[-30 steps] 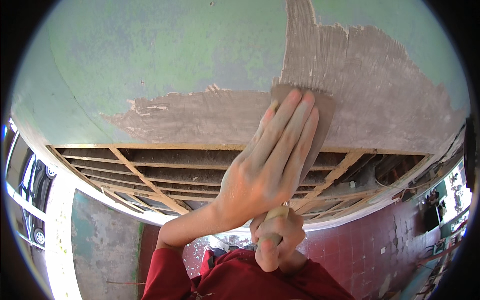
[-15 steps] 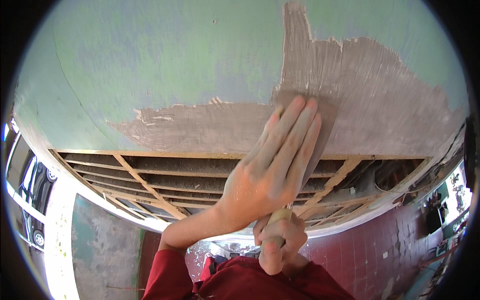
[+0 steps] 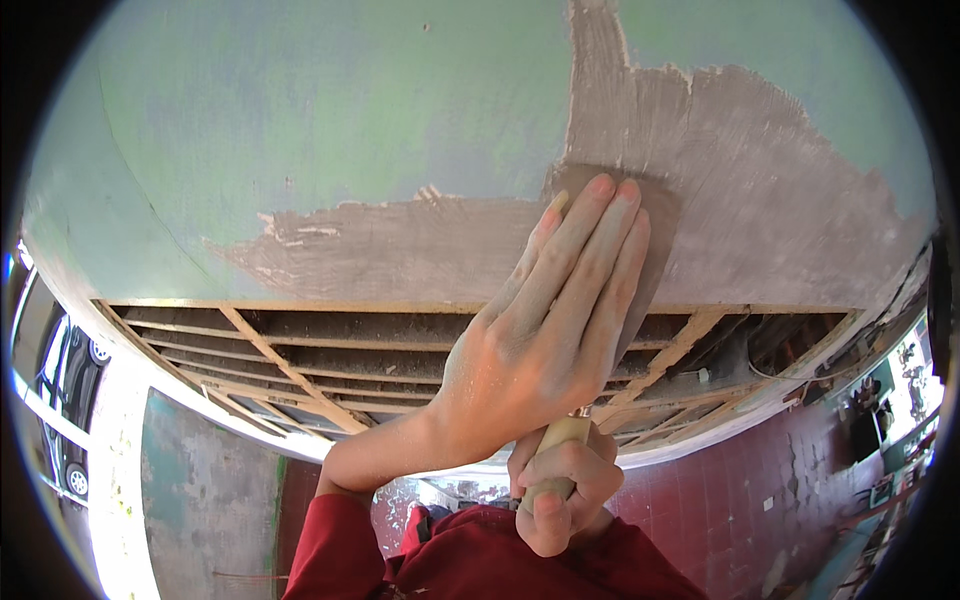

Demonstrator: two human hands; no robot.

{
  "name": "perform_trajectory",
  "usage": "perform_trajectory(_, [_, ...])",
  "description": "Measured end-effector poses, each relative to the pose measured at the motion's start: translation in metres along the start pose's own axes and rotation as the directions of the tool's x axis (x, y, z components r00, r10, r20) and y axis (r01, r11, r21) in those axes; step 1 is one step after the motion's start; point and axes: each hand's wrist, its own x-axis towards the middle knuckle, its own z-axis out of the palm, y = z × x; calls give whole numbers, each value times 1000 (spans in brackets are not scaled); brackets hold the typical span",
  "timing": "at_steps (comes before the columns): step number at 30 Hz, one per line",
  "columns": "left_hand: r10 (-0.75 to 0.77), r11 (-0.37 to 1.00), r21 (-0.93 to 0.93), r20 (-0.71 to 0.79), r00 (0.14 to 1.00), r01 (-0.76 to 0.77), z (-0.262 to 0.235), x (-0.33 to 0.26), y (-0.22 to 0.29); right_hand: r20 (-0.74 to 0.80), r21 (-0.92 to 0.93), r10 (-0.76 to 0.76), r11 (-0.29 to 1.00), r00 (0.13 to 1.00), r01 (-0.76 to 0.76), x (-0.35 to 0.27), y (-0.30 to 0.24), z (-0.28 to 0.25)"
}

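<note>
My right hand [image 3: 562,490] is wrapped around the pale yellowish handle [image 3: 566,432] of a scraper. The scraper's broad grey-brown blade [image 3: 655,265] runs up from the handle, with its far edge against a painted surface. Over the blade lies my left hand [image 3: 545,310], fingers stretched out flat and pressing on it, palm facing away; it hides most of the blade. Around the far edge is a brownish-grey bared patch [image 3: 740,180] with ragged borders. Green and bluish paint [image 3: 350,110] surrounds that patch.
Below the painted surface, wooden slats [image 3: 350,328] cross a dark opening with a timber frame. A loose cable [image 3: 800,376] hangs at its right. Reddish tiles [image 3: 690,510] cover the floor. A dark car [image 3: 62,400] stands at the far left.
Both hands and the scraper have shifted slightly up and away from me. The blade's far edge sits a little farther along the surface, and the view has tilted slightly.
</note>
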Motion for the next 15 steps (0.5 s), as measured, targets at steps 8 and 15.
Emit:
perform_trajectory(8, [10, 1000, -4, 3, 1000, -10, 0, -3, 2, 28, -36, -80, 996, 996, 81, -8, 6, -2])
perform_trajectory(15, [10, 1000, -5, 15, 1000, -10, 2, -6, 3, 26, -133, -97, 986, 995, 100, -18, 8, -5])
